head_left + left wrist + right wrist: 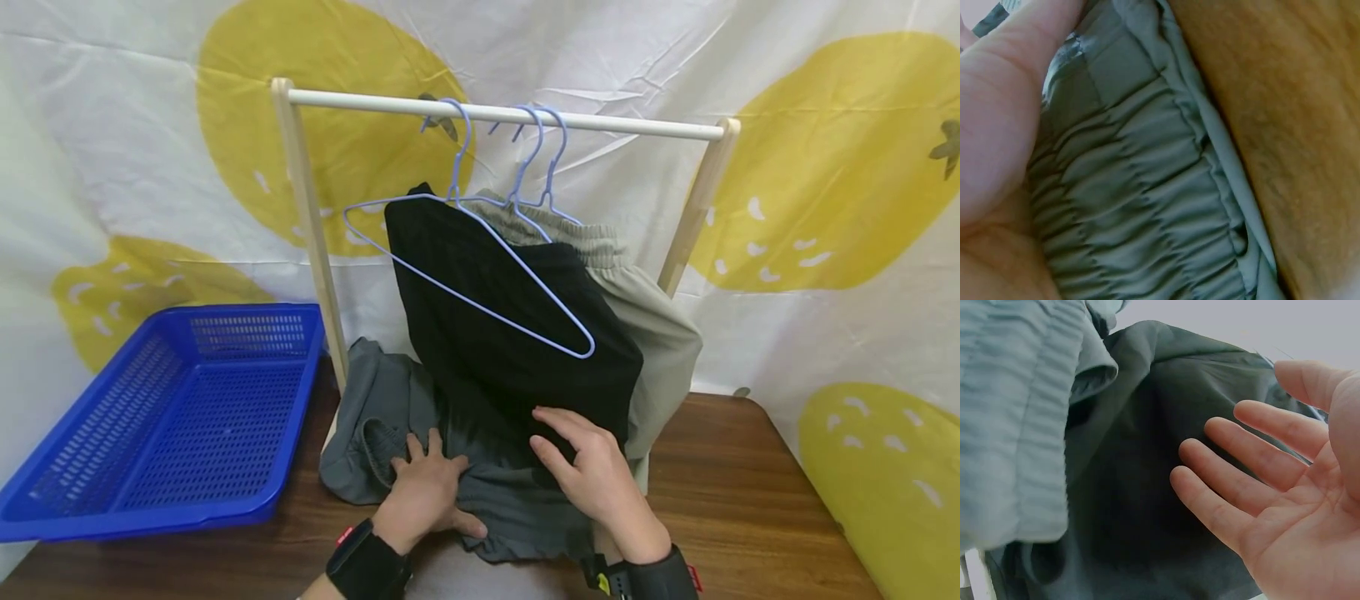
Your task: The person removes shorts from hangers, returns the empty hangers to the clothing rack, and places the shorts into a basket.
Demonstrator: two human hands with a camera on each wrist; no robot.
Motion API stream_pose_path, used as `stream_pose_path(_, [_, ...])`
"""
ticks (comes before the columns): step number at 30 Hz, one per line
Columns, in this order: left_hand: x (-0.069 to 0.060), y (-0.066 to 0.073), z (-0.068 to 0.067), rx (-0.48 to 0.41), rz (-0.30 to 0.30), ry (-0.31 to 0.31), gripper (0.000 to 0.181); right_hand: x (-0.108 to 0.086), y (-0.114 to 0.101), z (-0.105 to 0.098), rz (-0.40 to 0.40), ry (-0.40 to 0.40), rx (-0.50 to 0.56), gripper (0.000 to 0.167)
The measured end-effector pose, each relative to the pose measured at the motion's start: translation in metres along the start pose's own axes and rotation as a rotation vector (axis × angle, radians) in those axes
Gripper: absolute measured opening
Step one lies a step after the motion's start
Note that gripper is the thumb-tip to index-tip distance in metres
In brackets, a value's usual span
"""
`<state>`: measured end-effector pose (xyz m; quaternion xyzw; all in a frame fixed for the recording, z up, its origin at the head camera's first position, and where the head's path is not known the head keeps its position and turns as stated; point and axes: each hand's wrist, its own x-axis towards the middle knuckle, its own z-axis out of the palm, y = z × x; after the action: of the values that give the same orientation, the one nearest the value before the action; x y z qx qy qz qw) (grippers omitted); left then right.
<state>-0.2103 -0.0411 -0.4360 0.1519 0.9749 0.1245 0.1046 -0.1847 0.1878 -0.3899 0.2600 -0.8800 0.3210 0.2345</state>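
Dark grey-green pants or shorts with a gathered elastic waistband [1141, 181] lie at the foot of the rack, partly folded. My left hand [423, 492] rests on this grey-green garment [510, 500] with its fingers spread. A black garment [480, 308] hangs above it, and a bare light-blue hanger [525, 331] hangs in front of the black cloth. My right hand [596, 479] is held out before the lower part of the black garment, fingers extended and apart. In the right wrist view that hand [1272, 487] has nothing in its palm; whether its fingertips touch cloth I cannot tell.
A white rail [637, 125] on wooden posts [307, 200] carries the hangers. Pale grey-green pants or shorts [660, 342] hang behind the black garment. At left stands a blue perforated basket [217, 425] on the brown wooden table [750, 500]. A fruit-print cloth [600, 50] covers the back.
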Motion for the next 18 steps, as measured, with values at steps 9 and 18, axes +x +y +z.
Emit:
stream_pose_path(9, [0.000, -0.006, -0.004, -0.015, -0.009, 0.019, 0.081, 0.001, -0.002, -0.001, 0.019, -0.020, 0.008, 0.030])
stream_pose_path(18, [0.003, -0.013, -0.012, -0.064, 0.012, 0.091, 0.050, 0.000, -0.004, 0.002, 0.058, -0.045, 0.027, 0.032])
